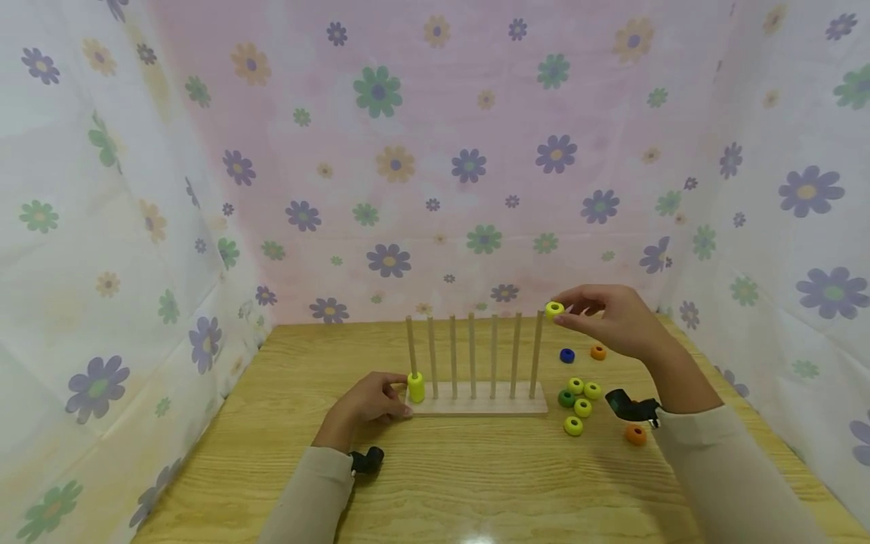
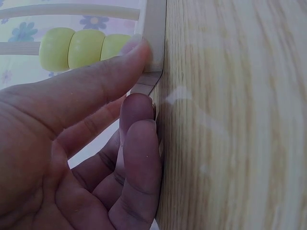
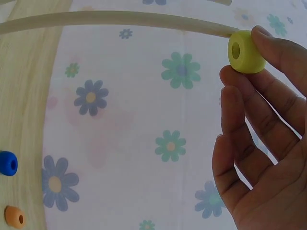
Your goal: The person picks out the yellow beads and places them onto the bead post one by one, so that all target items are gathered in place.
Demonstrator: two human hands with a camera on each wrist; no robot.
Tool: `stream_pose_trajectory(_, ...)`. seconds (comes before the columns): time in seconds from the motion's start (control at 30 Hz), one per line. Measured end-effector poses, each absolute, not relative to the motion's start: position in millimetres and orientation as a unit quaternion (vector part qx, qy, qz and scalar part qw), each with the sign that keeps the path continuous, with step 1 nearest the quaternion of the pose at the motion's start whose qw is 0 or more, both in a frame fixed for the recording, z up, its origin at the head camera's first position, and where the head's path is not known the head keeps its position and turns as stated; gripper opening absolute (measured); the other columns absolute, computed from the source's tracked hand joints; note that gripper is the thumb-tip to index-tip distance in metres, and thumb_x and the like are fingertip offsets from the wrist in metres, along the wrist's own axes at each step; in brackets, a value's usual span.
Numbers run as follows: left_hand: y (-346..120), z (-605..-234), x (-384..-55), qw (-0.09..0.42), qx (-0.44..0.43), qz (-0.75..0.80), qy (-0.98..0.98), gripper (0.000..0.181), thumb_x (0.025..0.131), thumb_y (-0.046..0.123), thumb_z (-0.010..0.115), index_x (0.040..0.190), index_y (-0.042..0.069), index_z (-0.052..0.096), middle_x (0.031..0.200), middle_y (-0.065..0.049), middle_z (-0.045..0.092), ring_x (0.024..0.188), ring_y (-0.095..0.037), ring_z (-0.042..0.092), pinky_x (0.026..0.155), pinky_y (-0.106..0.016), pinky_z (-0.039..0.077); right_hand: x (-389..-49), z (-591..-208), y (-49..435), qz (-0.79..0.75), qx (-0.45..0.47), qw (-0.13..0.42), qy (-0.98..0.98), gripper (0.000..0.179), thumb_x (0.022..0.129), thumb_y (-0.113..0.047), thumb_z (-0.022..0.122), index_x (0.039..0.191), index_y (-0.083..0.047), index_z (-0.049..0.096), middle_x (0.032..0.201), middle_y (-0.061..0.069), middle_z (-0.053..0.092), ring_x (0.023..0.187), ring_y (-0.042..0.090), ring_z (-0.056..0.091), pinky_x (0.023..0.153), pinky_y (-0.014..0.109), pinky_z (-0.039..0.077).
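Observation:
A wooden rack [image 1: 476,409] with several upright pegs stands on the table. Its leftmost peg carries a stack of three yellow beads [image 2: 86,50]. My left hand [image 1: 374,397] holds the left end of the base, the thumb lying against the wood beside the stack in the left wrist view. Between thumb and fingertips my right hand [image 1: 612,321] pinches a yellow bead [image 3: 246,51], raised near the top of the rightmost peg [image 1: 537,355]. The bead's hole shows and is not on the peg. The other pegs carry no beads.
Right of the rack lie loose yellow beads [image 1: 582,408], a green bead [image 1: 566,398], a blue bead [image 1: 567,355] and orange beads [image 1: 636,434]. One orange bead is partly hidden by the right wrist camera [image 1: 632,406]. Flowered cloth [image 1: 435,166] encloses the table [image 1: 476,476].

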State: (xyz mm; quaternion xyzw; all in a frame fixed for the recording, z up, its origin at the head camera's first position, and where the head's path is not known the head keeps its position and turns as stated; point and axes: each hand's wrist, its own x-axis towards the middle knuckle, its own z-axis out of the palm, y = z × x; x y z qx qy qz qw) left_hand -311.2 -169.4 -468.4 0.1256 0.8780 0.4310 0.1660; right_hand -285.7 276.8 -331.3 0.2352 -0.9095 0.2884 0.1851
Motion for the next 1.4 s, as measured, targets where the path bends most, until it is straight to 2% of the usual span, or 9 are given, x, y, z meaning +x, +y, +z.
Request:
stream_pose_trajectory(0.47, -170.7, -469.0, -309.7, 0.165, 0.129, 0.428, 0.879, 0.073, 0.086, 0.017, 0.087, 0.151, 0.009, 0.055, 0.096, -0.009, 0.063, 0.074, -0.019, 0.061, 0.066, -0.032, 0.057, -283.5, -323.1, 262.4, 0.311, 0.227, 0.193, -0.902, 0.024, 0.095, -0.035, 0.077, 0.119, -0.031, 0.076, 0.096, -0.010, 0.073, 0.089, 0.013, 0.065, 0.073, 0.027, 0.054)
stream_pose_trajectory(0.73, -169.9, -469.0, -310.2, 0.166, 0.127, 0.431, 0.878, 0.072, 0.086, 0.016, 0.087, 0.150, 0.010, 0.056, 0.095, -0.009, 0.063, 0.072, -0.019, 0.060, 0.065, -0.032, 0.056, -286.5, -319.3, 250.3, 0.317, 0.248, 0.201, -0.893, 0.024, 0.095, -0.035, 0.078, 0.119, -0.030, 0.077, 0.104, -0.012, 0.074, 0.091, 0.008, 0.066, 0.081, 0.022, 0.053)
stream_pose_trajectory(0.97, -170.0, -469.7, -311.3, 0.166, 0.130, 0.429, 0.879, 0.073, 0.086, 0.017, 0.087, 0.151, 0.010, 0.055, 0.097, -0.009, 0.064, 0.073, -0.019, 0.061, 0.066, -0.033, 0.057, -290.8, -318.2, 240.5, 0.321, 0.260, 0.195, -0.890, 0.025, 0.094, -0.037, 0.079, 0.118, -0.032, 0.077, 0.107, -0.014, 0.074, 0.093, 0.006, 0.066, 0.083, 0.026, 0.055)
stream_pose_trajectory(1.07, -169.9, -469.6, -312.6, 0.166, 0.129, 0.425, 0.880, 0.072, 0.086, 0.017, 0.087, 0.151, 0.011, 0.055, 0.096, -0.009, 0.064, 0.073, -0.019, 0.061, 0.066, -0.032, 0.057, -291.8, -316.5, 236.2, 0.323, 0.270, 0.191, -0.887, 0.025, 0.094, -0.037, 0.079, 0.118, -0.031, 0.077, 0.107, -0.012, 0.074, 0.093, 0.007, 0.066, 0.083, 0.028, 0.056)
stream_pose_trajectory(1.3, -169.8, -469.0, -313.2, 0.164, 0.128, 0.426, 0.881, 0.071, 0.086, 0.017, 0.087, 0.150, 0.012, 0.056, 0.096, -0.009, 0.064, 0.073, -0.019, 0.061, 0.066, -0.032, 0.057, -293.9, -314.3, 225.5, 0.329, 0.293, 0.188, -0.878, 0.023, 0.095, -0.034, 0.078, 0.117, -0.027, 0.078, 0.109, -0.006, 0.075, 0.094, 0.008, 0.065, 0.080, 0.024, 0.054)
stream_pose_trajectory(1.4, -169.7, -469.0, -313.7, 0.164, 0.128, 0.425, 0.881, 0.071, 0.086, 0.017, 0.087, 0.150, 0.011, 0.056, 0.096, -0.008, 0.064, 0.073, -0.018, 0.061, 0.065, -0.032, 0.057, -292.9, -312.6, 220.1, 0.331, 0.302, 0.185, -0.875, 0.023, 0.096, -0.034, 0.077, 0.118, -0.026, 0.078, 0.109, -0.005, 0.075, 0.095, 0.010, 0.065, 0.080, 0.027, 0.056)
